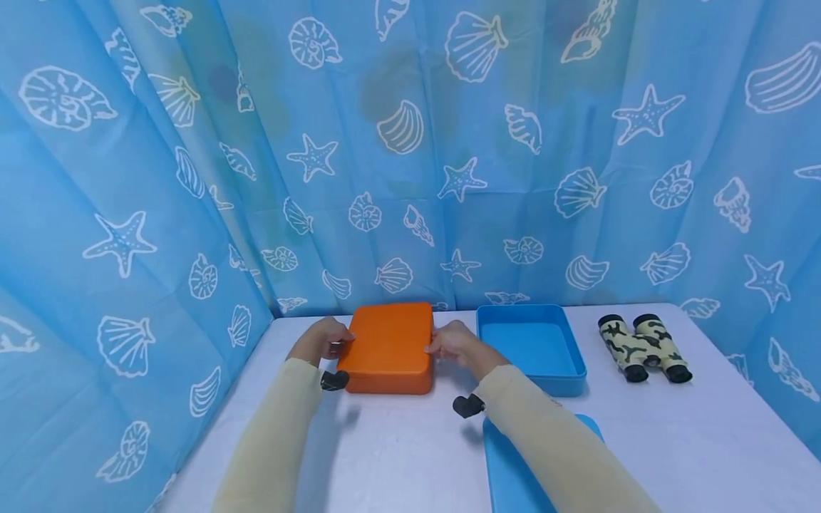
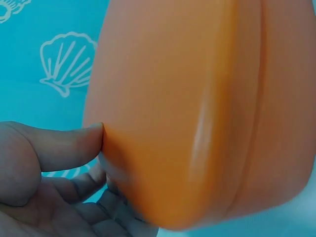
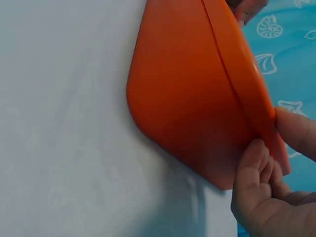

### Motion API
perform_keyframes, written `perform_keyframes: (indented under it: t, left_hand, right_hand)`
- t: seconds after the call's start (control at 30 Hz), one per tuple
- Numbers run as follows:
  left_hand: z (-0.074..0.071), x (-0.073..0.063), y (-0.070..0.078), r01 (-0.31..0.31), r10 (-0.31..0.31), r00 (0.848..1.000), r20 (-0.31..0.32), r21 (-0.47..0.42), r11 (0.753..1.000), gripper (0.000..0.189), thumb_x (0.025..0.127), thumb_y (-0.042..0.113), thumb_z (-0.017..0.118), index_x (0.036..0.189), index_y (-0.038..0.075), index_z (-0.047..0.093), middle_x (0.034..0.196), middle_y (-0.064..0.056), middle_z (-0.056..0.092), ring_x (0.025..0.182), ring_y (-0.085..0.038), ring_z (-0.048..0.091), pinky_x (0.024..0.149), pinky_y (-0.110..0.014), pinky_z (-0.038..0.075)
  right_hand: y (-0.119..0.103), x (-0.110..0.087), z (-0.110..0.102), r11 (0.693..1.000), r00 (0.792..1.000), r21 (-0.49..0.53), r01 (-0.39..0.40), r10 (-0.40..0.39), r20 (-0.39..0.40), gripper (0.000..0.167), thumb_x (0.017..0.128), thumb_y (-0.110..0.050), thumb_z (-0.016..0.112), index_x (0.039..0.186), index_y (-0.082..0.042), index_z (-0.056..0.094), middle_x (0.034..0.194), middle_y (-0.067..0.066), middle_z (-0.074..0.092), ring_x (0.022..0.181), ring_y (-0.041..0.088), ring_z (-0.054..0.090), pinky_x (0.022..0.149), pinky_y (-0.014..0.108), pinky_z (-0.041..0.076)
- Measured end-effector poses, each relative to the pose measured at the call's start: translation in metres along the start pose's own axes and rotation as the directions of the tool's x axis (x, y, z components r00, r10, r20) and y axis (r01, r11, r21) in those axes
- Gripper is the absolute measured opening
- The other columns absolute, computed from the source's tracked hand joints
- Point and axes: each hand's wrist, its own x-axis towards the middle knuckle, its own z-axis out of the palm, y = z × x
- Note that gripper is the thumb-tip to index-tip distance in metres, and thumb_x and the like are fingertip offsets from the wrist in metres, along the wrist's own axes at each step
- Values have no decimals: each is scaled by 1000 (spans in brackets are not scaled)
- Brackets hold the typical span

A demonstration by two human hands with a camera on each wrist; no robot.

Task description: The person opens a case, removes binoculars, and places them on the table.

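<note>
An orange lidded box [image 1: 388,349] sits on the white table, its lid on and a seam [image 2: 256,108] running round the side. At its left side my left hand [image 1: 326,336] grips it, thumb on the top edge and the other fingers curled against the side. My right hand [image 1: 457,343] pinches the lid's right edge; in the right wrist view the thumb [image 3: 296,131] lies on top and the fingertips [image 3: 254,153] sit at the seam. To the right stands an open blue box [image 1: 529,342], with a flat blue lid [image 1: 516,467] in front, partly hidden by my right sleeve.
Camouflage binoculars [image 1: 644,347] lie at the right of the white table [image 1: 398,456]. A blue curtain [image 1: 410,178] printed with shells and starfish hangs behind and along the sides, close to the table's back edge.
</note>
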Motion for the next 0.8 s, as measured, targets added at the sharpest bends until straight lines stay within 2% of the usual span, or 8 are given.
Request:
perform_keyframes:
  t: [0.13,0.23,0.37,0.53,0.63,0.8]
  left_hand:
    - [-4,-5,0,-30,30,999,40,-4,1000,36,90,5,67,121,-7,52,116,-20,55,101,-36,55,93,-45,50]
    - [-6,-7,-1,-32,32,998,58,-7,999,36,91,6,66,122,-7,53,117,-20,55,103,-36,55,94,-45,49]
    - [-8,-7,1,-33,33,999,43,6,999,35,92,7,66,122,-7,54,119,-21,55,106,-37,54,95,-46,49]
    - [-9,-6,4,-54,54,998,23,22,998,34,92,8,66,121,-6,54,120,-20,55,107,-37,54,94,-46,49]
    - [-12,-7,3,-58,58,998,18,12,998,34,91,9,68,120,-5,56,118,-19,56,106,-36,55,92,-46,51]
    - [-21,-20,-4,-99,98,993,63,10,995,38,91,9,67,122,-6,53,118,-20,55,105,-37,56,91,-47,51]
  right_hand:
    - [-6,-3,-1,999,1000,-22,23,-23,-3,51,78,3,77,124,2,55,116,14,59,98,28,61,82,32,55]
    - [-8,-4,-1,1000,999,-4,22,-22,24,47,79,6,75,122,3,55,116,16,60,97,29,62,85,36,55]
    - [-10,-7,-1,999,998,34,15,-17,62,47,80,8,72,123,4,51,116,18,59,96,30,62,87,40,54]
    - [-11,-12,-1,997,997,76,14,-20,72,47,81,9,72,122,3,50,116,18,57,96,31,60,89,41,53]
    - [-10,-15,0,997,996,76,30,-36,78,47,81,9,71,122,3,50,115,19,58,95,31,60,87,41,54]
    - [-5,-23,3,997,995,69,38,-44,91,42,85,1,71,122,1,50,111,17,60,93,30,62,82,39,56]
